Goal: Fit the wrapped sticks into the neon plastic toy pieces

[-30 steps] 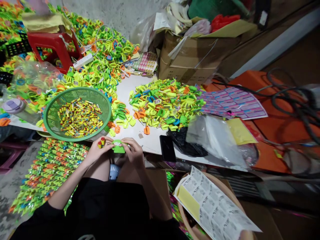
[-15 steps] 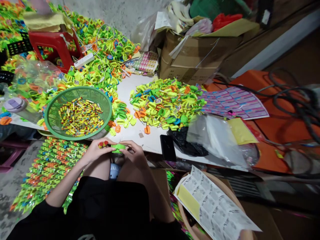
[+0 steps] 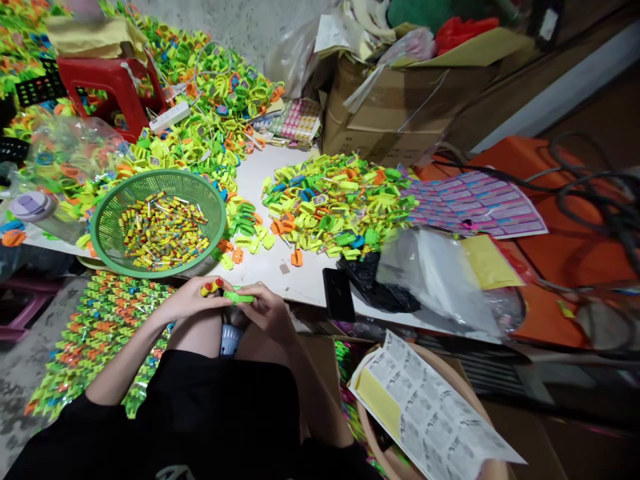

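My left hand (image 3: 193, 300) and my right hand (image 3: 265, 308) meet at the table's front edge, both pinched on a small bright green plastic piece (image 3: 238, 297). The left hand also grips a few small yellow-and-red tubes (image 3: 212, 287) between its fingers. Just beyond the hands stands a green mesh basket (image 3: 210, 200) filled with more of those little tubes (image 3: 163, 230). A heap of green, yellow and orange plastic pieces (image 3: 333, 203) lies on the white table (image 3: 267, 270) to the right of the basket.
A black phone (image 3: 337, 293) lies at the table edge beside a black bag (image 3: 373, 283) and clear plastic bags (image 3: 435, 280). Sticker sheets (image 3: 475, 203), cardboard boxes (image 3: 395, 113), a red stool (image 3: 107, 83), packaged pieces (image 3: 95, 333) on the floor and a printed sheet (image 3: 425, 413) surround me.
The green piece has turned from upright to flat and edge-on between my fingers. The tubes in my left hand tipped sideways. My view drifted slightly.
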Demonstrator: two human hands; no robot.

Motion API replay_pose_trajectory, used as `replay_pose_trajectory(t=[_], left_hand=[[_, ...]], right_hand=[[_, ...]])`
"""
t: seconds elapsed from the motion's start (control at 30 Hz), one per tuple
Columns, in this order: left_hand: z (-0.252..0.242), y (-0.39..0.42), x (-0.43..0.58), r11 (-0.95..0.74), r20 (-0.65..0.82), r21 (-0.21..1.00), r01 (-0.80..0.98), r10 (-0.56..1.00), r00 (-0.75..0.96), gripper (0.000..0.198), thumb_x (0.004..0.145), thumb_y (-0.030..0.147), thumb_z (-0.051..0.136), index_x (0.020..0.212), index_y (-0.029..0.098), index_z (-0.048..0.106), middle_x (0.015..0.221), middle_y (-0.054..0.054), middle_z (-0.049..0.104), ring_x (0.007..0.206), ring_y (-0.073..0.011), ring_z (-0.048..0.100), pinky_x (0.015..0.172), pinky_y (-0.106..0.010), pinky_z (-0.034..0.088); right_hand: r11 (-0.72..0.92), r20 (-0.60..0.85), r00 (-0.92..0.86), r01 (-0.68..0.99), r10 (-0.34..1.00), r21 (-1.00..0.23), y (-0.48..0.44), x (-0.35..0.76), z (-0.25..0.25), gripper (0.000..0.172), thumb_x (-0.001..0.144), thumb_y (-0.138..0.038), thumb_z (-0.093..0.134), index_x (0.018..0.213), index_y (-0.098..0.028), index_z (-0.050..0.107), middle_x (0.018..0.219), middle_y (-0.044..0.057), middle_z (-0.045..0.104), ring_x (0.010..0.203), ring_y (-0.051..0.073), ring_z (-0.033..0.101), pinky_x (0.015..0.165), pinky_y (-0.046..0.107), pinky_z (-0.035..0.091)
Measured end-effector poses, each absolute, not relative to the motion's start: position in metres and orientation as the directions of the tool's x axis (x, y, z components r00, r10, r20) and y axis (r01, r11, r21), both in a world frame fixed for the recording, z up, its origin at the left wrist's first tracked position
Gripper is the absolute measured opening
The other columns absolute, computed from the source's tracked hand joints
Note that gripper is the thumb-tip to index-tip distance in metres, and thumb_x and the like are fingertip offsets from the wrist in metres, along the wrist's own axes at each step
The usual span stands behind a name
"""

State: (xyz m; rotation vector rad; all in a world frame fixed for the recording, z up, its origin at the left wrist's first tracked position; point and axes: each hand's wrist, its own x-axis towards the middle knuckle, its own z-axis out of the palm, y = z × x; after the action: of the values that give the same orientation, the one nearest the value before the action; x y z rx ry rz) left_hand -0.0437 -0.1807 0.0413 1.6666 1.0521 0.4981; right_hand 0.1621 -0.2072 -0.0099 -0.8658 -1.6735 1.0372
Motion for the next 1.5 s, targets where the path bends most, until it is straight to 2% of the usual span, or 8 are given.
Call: replay_pose_trajectory(t=[0.23, 0.67, 0.83, 1.03, 1.17, 1.3, 1.4, 1.5], left_hand=[[0.05, -0.184, -0.041, -0.13, -0.171, 0.884, 0.45, 0.804, 0.57, 0.029, 0.082, 0.041, 0.06, 0.084, 0.013, 0.066, 0.079, 0.0, 0.064, 0.077, -0.0151, 0.055, 0.074, -0.023, 0.041], [0.052, -0.192, -0.03, 0.008, -0.173, 0.957, 0.291, 0.819, 0.546, 0.021, 0.079, 0.033, 0.063, 0.083, 0.013, 0.065, 0.078, -0.001, 0.063, 0.075, -0.0141, 0.053, 0.072, -0.023, 0.04], [0.045, -0.195, -0.033, 0.077, -0.195, 0.97, 0.231, 0.814, 0.548, 0.022, 0.078, 0.034, 0.066, 0.083, 0.013, 0.064, 0.08, -0.001, 0.063, 0.078, -0.015, 0.056, 0.075, -0.024, 0.042], [0.037, -0.197, -0.035, 0.008, -0.202, 0.931, 0.365, 0.844, 0.496, 0.028, 0.083, 0.041, 0.058, 0.083, 0.014, 0.064, 0.083, -0.003, 0.065, 0.082, -0.0168, 0.057, 0.079, -0.025, 0.043], [0.03, -0.199, -0.038, 0.035, -0.242, 0.922, 0.387, 0.831, 0.501, 0.032, 0.083, 0.045, 0.057, 0.086, 0.014, 0.064, 0.086, -0.003, 0.064, 0.082, -0.0164, 0.056, 0.075, -0.024, 0.043], [0.018, -0.206, -0.035, 0.252, -0.302, 0.953, 0.166, 0.81, 0.503, 0.035, 0.083, 0.05, 0.057, 0.09, 0.016, 0.056, 0.066, 0.004, 0.048, 0.052, -0.007, 0.038, 0.048, -0.018, 0.031], [0.007, -0.211, -0.026, 0.364, -0.281, 0.927, -0.091, 0.834, 0.474, 0.038, 0.08, 0.052, 0.061, 0.088, 0.017, 0.05, 0.055, 0.01, 0.029, 0.043, -0.0043, 0.023, 0.043, -0.018, 0.02], [0.003, -0.213, -0.019, 0.365, -0.255, 0.913, -0.185, 0.861, 0.44, 0.04, 0.079, 0.053, 0.063, 0.084, 0.017, 0.048, 0.053, 0.011, 0.025, 0.042, -0.0035, 0.021, 0.043, -0.018, 0.019]], right_hand=[[0.407, 0.372, -0.335, 0.04, 0.866, -0.913, -0.209, 0.163, -0.013, 0.012, 0.085, -0.022, 0.062, 0.097, -0.021, 0.062, 0.095, 0.006, 0.065, 0.089, 0.016, 0.061, 0.071, 0.027, 0.049], [0.437, 0.431, -0.36, -0.07, 0.828, -0.897, -0.207, 0.166, -0.004, 0.012, 0.085, -0.019, 0.062, 0.096, -0.023, 0.06, 0.093, 0.005, 0.061, 0.09, 0.015, 0.061, 0.07, 0.025, 0.049], [0.44, 0.414, -0.361, -0.014, 0.835, -0.898, -0.211, 0.166, 0.003, 0.016, 0.085, -0.017, 0.062, 0.099, -0.024, 0.062, 0.097, 0.005, 0.061, 0.09, 0.015, 0.06, 0.069, 0.026, 0.05], [0.447, 0.369, -0.372, 0.148, 0.852, -0.882, -0.212, 0.17, -0.008, 0.018, 0.087, -0.021, 0.061, 0.104, -0.024, 0.065, 0.1, 0.005, 0.065, 0.094, 0.016, 0.061, 0.081, 0.03, 0.051], [0.359, 0.283, -0.395, 0.132, 0.874, -0.924, -0.206, 0.175, -0.019, 0.02, 0.086, -0.029, 0.063, 0.105, -0.024, 0.066, 0.1, 0.005, 0.067, 0.094, 0.017, 0.062, 0.084, 0.031, 0.051], [0.239, 0.231, -0.346, -0.02, 0.909, -0.971, -0.203, 0.174, -0.022, 0.042, 0.078, -0.04, 0.07, 0.115, -0.024, 0.062, 0.119, 0.009, 0.06, 0.11, 0.02, 0.058, 0.086, 0.03, 0.052], [0.171, 0.216, -0.393, -0.146, 0.894, -0.974, -0.204, 0.17, -0.021, 0.039, 0.08, -0.044, 0.067, 0.113, -0.024, 0.063, 0.115, 0.008, 0.062, 0.112, 0.02, 0.057, 0.094, 0.033, 0.049], [0.194, 0.239, -0.371, -0.156, 0.897, -0.969, -0.208, 0.167, -0.02, 0.035, 0.083, -0.042, 0.064, 0.113, -0.024, 0.062, 0.115, 0.008, 0.062, 0.114, 0.021, 0.056, 0.098, 0.035, 0.046]])
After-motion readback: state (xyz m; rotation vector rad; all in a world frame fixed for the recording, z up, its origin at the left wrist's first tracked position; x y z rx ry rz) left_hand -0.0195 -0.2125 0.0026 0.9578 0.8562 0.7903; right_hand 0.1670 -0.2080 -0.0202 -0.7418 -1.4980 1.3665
